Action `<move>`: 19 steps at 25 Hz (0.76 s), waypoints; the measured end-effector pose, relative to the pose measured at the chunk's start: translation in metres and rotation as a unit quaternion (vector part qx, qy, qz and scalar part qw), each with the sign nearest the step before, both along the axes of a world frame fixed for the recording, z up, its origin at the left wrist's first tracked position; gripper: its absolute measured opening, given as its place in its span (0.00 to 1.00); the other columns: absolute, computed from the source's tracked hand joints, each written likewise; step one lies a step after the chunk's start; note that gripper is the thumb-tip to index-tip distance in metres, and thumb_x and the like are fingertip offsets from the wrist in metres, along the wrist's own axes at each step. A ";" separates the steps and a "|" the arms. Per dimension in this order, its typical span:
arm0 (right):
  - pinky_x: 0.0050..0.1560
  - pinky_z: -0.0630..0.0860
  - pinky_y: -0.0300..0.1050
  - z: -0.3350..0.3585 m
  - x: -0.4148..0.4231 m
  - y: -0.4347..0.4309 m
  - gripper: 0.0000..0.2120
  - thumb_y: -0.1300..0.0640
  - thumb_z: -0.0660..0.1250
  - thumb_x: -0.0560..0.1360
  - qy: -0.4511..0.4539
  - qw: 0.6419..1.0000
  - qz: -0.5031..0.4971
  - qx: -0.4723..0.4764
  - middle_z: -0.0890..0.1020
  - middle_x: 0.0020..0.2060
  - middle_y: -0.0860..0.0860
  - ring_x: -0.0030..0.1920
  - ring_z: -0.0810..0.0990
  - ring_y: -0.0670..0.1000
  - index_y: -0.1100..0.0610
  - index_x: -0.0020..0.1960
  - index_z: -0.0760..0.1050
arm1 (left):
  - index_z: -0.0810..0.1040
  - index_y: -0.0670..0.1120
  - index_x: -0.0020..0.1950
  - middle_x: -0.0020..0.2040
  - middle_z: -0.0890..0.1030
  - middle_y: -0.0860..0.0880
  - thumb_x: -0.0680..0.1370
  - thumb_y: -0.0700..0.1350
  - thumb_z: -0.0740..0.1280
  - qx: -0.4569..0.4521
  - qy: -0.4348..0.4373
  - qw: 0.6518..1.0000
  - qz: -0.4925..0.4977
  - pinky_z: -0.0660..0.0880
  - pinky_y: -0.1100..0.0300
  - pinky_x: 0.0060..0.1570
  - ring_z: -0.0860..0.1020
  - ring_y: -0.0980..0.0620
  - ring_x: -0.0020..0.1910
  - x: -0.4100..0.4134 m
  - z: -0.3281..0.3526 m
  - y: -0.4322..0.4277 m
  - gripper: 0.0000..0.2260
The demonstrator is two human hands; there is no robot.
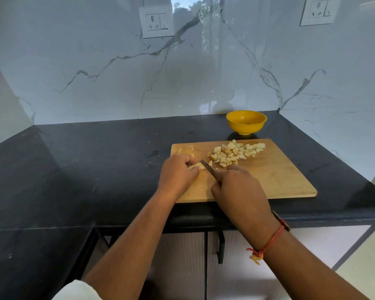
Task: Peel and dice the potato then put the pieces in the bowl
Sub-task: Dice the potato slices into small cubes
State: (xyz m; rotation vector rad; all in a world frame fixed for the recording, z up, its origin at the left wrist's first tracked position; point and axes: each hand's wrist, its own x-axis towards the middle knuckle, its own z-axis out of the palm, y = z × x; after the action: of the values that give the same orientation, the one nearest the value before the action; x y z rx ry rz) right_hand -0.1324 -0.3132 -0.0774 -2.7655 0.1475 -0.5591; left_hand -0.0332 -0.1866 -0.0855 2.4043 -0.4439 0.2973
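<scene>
Just left of the frame's centre, the left hand [178, 172] curls its fingers over a pale potato piece [195, 166] and pins it to the board [273, 180]; thumb and fingertips pinch the piece from both sides. Right beside it, the right hand [238, 187] is closed round the handle of a knife [207, 166]. The handle is hidden inside the fist. The blade slants up and left from the fist, and its tip meets the right end of the potato piece.

Above and to the right of the blade, a loose heap of dice [236, 153] lies on the far half of the board, a few stray cubes reaching down almost to the knife. Strips of peel [185, 150] sit in the board's upper left corner, just above the left hand.

A red thread [268, 243] is tied round the right wrist, and a white sleeve [78, 291] shows at the bottom left edge.

The board lies on a black counter [95, 169]. The yellow bowl [246, 123] stands upright on the counter just beyond the board's far edge, above the dice. A veined marble wall [117, 72] fills the upper frame, with sockets [156, 22] along the top. Below the counter's edge is a cabinet [182, 256] with a dark handle [221, 245].
</scene>
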 end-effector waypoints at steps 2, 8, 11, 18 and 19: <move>0.42 0.72 0.38 -0.001 0.006 0.005 0.13 0.53 0.60 0.82 0.004 1.000 -0.002 -0.003 0.71 0.48 0.46 0.41 0.72 0.44 0.49 0.64 0.77 | 0.83 0.48 0.60 0.54 0.83 0.52 0.77 0.48 0.72 -0.003 0.002 1.000 -0.002 0.72 0.65 0.50 0.76 0.59 0.49 0.001 0.000 0.001 0.12; 0.43 0.72 0.36 -0.005 0.008 0.013 0.12 0.54 0.61 0.82 0.015 0.999 -0.001 -0.031 0.74 0.53 0.48 0.42 0.71 0.43 0.51 0.64 0.75 | 0.83 0.47 0.59 0.54 0.84 0.51 0.77 0.48 0.73 -0.005 -0.014 1.000 0.009 0.72 0.66 0.49 0.78 0.59 0.49 0.001 -0.002 -0.001 0.12; 0.43 0.71 0.38 -0.006 -0.007 0.015 0.15 0.54 0.61 0.82 0.019 0.998 -0.004 -0.054 0.69 0.49 0.47 0.44 0.69 0.45 0.51 0.68 0.72 | 0.84 0.47 0.58 0.53 0.84 0.51 0.76 0.49 0.73 -0.006 -0.021 1.000 0.016 0.73 0.65 0.50 0.79 0.57 0.49 0.002 -0.003 -0.002 0.12; 0.45 0.76 0.42 -0.006 -0.022 0.000 0.21 0.51 0.61 0.81 0.010 0.995 -0.034 -0.097 0.71 0.53 0.47 0.52 0.71 0.47 0.45 0.74 0.66 | 0.83 0.49 0.58 0.53 0.82 0.53 0.77 0.50 0.73 -0.011 -0.021 1.000 0.008 0.74 0.64 0.50 0.77 0.58 0.49 -0.001 -0.006 0.001 0.12; 0.43 0.76 0.41 -0.006 -0.020 -0.001 0.20 0.51 0.61 0.81 0.002 0.995 -0.041 -0.088 0.72 0.51 0.46 0.50 0.71 0.47 0.45 0.73 0.68 | 0.83 0.49 0.58 0.53 0.81 0.53 0.77 0.50 0.72 -0.013 -0.019 1.000 0.008 0.73 0.64 0.49 0.77 0.58 0.49 -0.001 -0.006 0.002 0.11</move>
State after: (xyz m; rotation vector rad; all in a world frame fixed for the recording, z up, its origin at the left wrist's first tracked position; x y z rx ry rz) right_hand -0.1522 -0.3144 -0.0831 -2.9418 0.2227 -0.6154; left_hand -0.0339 -0.1849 -0.0916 2.3820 -0.4349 0.3536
